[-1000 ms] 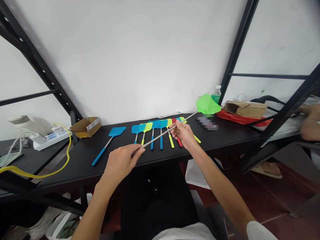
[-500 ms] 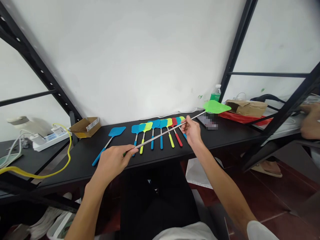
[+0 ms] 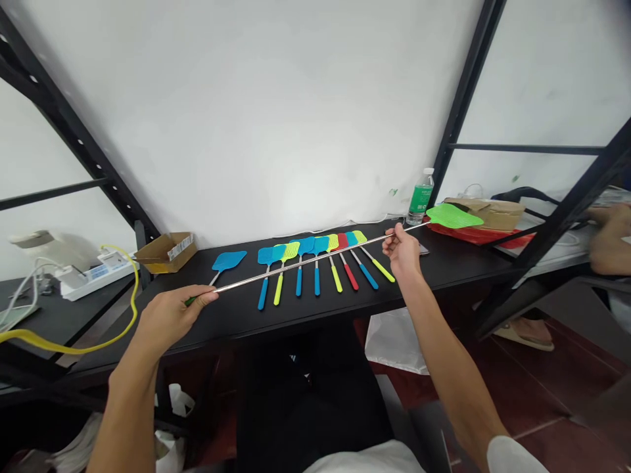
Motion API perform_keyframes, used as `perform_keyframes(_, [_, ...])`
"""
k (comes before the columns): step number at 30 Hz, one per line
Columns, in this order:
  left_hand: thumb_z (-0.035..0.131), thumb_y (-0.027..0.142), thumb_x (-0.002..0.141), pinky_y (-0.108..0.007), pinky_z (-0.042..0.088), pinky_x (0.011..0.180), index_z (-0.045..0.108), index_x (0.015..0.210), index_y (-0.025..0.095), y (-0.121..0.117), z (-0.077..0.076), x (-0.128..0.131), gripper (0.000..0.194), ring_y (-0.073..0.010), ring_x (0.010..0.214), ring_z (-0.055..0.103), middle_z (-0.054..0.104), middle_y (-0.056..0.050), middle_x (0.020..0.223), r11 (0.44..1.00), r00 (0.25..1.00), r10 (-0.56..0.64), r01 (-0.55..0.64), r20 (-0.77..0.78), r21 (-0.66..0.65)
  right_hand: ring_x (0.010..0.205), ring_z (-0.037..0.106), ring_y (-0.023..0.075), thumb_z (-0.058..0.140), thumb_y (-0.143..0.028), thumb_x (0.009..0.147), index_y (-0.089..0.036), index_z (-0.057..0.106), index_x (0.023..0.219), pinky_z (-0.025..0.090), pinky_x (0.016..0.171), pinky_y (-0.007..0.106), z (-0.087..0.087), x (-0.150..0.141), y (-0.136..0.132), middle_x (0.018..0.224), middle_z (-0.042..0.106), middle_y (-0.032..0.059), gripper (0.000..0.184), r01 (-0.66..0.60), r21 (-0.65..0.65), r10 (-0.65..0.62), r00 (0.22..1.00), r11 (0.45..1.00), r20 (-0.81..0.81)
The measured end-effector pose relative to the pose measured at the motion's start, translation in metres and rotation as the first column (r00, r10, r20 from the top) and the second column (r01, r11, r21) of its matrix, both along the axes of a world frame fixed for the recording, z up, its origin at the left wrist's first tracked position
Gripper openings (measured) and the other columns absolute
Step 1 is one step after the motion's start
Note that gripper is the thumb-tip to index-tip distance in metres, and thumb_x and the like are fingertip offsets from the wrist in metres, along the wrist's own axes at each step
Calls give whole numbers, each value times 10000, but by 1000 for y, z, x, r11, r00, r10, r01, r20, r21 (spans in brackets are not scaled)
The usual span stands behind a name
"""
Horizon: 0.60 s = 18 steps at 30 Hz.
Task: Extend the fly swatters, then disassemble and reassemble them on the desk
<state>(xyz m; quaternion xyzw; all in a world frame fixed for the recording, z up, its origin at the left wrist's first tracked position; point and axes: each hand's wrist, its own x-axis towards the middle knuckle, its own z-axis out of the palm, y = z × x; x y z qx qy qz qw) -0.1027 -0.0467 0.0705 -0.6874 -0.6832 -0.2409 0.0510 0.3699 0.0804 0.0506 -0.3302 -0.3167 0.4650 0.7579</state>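
Your left hand (image 3: 170, 320) and right hand (image 3: 403, 253) both grip the green fly swatter (image 3: 453, 215), its long shaft lying crosswise, head just past the right.

Bright, even light floods the white wall (image 3: 246, 118), and shadows are barely there! The black counter (image 3: 162, 322) gives only a soft sheen, no hard glare. Wide-angle bowing bends the black shelf uprights (image 3: 73, 125) near the edges, while the right hand (image 3: 403, 251) stays crisp, no motion blur.
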Motion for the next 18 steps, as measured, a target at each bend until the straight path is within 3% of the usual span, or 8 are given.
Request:
perform_keyframes(3, [559, 573, 847, -305, 411, 654, 773, 996, 287, 2, -5, -18, 387, -226, 683, 639, 770, -46, 936, 998, 998, 52, -51, -45, 34, 453, 512, 80, 737, -542, 784, -186, 609, 687, 356, 388, 189, -2, -9, -1, 523, 537, -29, 391, -79, -33, 79, 997, 996, 7])
perform_keyframes(6, [567, 548, 847, -303, 380, 612, 760, 992, 278, 1, -3, -24, 362, -222, 645, 607, 756, -59, 948, 977, 988, 114, -93, -104, 190, 477, 541, 88, 733, -493, 798, -185, 638, 749, 362, 395, 190, -4, -20, -3, 589, 605, -12, 326, -249, -93, 251, 968, 964, 6])
perform_keyframes(9, [534, 481, 868, -330, 417, 702, 720, 1103, 255, -5, 7, -8, 375, -283, 882, 642, 717, -104, 1113, 902, 991, 87, -33, -106, 432, 498, 559, 93, 700, -438, 823, -183, 664, 810, 366, 404, 195, -5, -29, -4, 649, 647, 0, 257, -347, -116, 346, 938, 931, -34])
perform_keyframes(11, [539, 465, 867, -358, 435, 804, 705, 1139, 251, -10, 15, 12, 385, -305, 1004, 631, 705, -109, 1124, 855, 998, 64, -46, -18, 517, 501, 561, 95, 679, -411, 828, -182, 669, 814, 366, 410, 200, -5, -33, -4, 656, 650, 3, 230, -351, -106, 346, 936, 930, -63])
perform_keyframes(12, [547, 473, 860, -358, 444, 815, 711, 1118, 253, -11, 18, 21, 376, -288, 952, 646, 718, -95, 1051, 859, 997, 40, -67, 63, 508, 501, 561, 97, 671, -403, 827, -182, 670, 810, 365, 412, 204, -5, -34, -4, 654, 650, 5, 221, -346, -97, 340, 938, 933, -71])
perform_keyframes(14, [585, 533, 823, -337, 472, 739, 729, 1047, 248, -11, 20, 35, 390, -242, 748, 659, 721, -62, 842, 929, 963, -18, -83, 268, 360, 504, 560, 103, 662, -391, 818, -183, 671, 812, 361, 415, 212, -4, -34, -4, 655, 651, 9, 208, -350, -69, 345, 936, 934, -76])
perform_keyframes(16, [628, 606, 769, -309, 474, 628, 746, 939, 221, -7, 15, 40, 437, -204, 599, 621, 688, -49, 709, 989, 896, -47, -21, 441, 148, 513, 562, 108, 661, -380, 804, -185, 676, 832, 359, 419, 218, -3, -34, -5, 662, 653, 11, 198, -364, -38, 360, 930, 931, -72])
perform_keyframes(18, [643, 667, 737, -291, 466, 563, 747, 856, 186, 1, 6, 38, 506, -184, 566, 599, 681, -67, 709, 999, 808, -47, 47, 587, 16, 520, 562, 111, 659, -363, 791, -188, 680, 855, 358, 426, 219, -2, -33, -6, 666, 654, 9, 188, -369, -17, 367, 927, 929, -74])
